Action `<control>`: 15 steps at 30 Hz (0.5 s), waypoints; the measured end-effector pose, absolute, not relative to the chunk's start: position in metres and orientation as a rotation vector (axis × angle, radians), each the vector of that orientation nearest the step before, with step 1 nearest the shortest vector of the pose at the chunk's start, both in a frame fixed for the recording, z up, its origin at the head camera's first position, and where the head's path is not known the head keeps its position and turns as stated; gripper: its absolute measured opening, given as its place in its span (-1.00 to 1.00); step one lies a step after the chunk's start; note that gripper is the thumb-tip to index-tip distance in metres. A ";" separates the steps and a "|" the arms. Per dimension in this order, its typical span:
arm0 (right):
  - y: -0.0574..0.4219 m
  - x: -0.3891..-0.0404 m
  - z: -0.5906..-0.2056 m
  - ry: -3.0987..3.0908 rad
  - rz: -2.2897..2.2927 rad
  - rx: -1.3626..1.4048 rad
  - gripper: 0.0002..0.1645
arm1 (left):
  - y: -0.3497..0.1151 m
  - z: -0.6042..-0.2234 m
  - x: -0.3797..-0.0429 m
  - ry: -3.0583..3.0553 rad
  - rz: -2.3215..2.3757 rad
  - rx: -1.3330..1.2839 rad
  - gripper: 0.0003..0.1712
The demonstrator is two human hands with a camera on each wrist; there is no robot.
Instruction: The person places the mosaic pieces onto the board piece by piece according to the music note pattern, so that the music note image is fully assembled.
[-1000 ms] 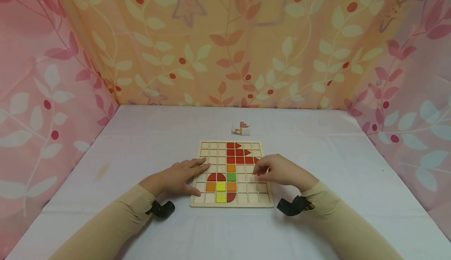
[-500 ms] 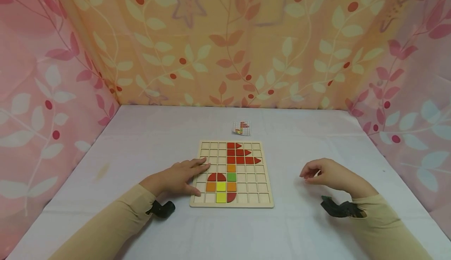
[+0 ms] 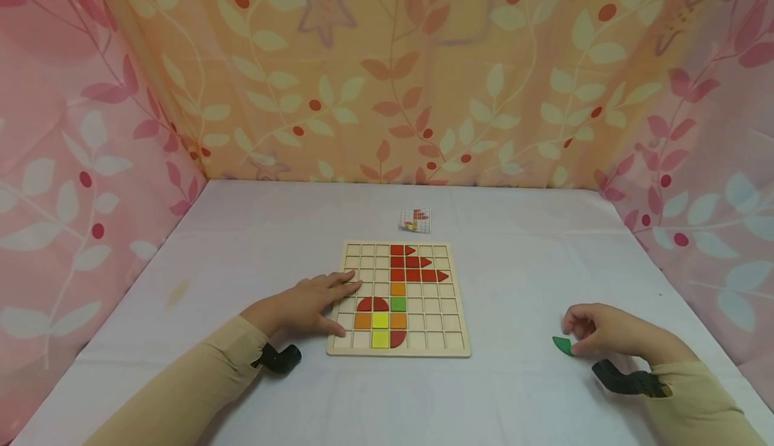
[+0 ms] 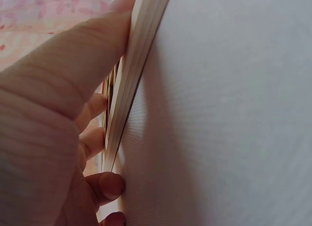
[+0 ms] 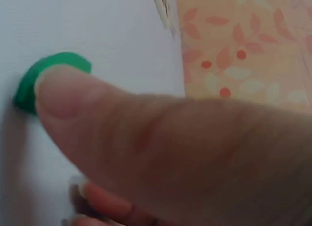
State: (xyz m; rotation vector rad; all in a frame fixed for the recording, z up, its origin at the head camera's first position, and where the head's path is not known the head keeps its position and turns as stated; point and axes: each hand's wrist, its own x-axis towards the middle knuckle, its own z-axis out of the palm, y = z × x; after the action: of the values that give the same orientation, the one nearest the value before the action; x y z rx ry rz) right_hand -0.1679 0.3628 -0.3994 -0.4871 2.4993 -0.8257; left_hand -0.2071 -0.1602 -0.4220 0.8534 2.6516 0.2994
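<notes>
My left hand (image 3: 311, 301) rests with spread fingers on the left edge of a wooden grid board (image 3: 435, 352). In the left wrist view, its thumb (image 4: 87, 55) lies along the board's edge. Red, orange, yellow and green pieces fill some of the squares, with red pointed rows at the upper right. Over the table at the right is my right hand (image 3: 617, 330), its thumb touching a green quarter-round piece (image 3: 561, 345). The right wrist view has that thumb covering part of the green piece (image 5: 63, 60), while the other fingers stay apart from it.
Behind the board lies a small printed card (image 3: 416, 221) with a coloured grid pattern. White cloth (image 3: 242, 379) covers the table. Floral curtains (image 3: 387, 70) enclose the back and both sides.
My right hand has moved from the board's right side across to the right and down to the green piece. My left hand has kept its place on the board.
</notes>
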 end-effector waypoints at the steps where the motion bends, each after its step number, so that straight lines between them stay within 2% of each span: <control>1: 0.364 -0.167 -0.401 2.502 -0.823 -0.496 -0.67 | -0.160 -0.423 -0.207 2.651 0.302 0.854 0.07; 15: 0.346 -0.168 -0.401 2.521 -0.792 -0.551 -0.75 | -0.161 -0.423 -0.208 2.653 0.309 0.875 0.07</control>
State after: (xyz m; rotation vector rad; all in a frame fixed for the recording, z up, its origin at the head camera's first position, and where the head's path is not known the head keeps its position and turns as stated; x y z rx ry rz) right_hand -0.1678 0.3459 -0.4013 -0.5513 2.5206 -0.7916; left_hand -0.2084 -0.1613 -0.4234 0.8750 2.6527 0.3092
